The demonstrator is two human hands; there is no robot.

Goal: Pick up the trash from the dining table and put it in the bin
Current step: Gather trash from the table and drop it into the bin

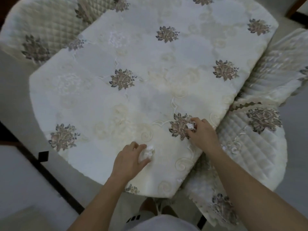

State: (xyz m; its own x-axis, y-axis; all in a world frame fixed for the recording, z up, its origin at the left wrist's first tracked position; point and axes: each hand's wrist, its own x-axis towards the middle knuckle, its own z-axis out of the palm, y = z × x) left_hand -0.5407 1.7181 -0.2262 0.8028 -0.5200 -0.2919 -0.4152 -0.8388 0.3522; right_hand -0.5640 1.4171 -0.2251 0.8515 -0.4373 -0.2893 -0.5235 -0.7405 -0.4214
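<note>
Two hands low in frame, over desk [100, 100]. Left hand [129, 160] curled round white paper ball [147, 152]. Right hand [202, 132] pinches small paper scrap [190, 126].

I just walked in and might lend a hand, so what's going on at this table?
A person is clearing the table with the cream flower-embroidered tablecloth. Their left hand grips a crumpled white paper wad near the near edge; their right hand pinches a smaller crumpled white scrap over a flower motif. No bin is in view.
</note>
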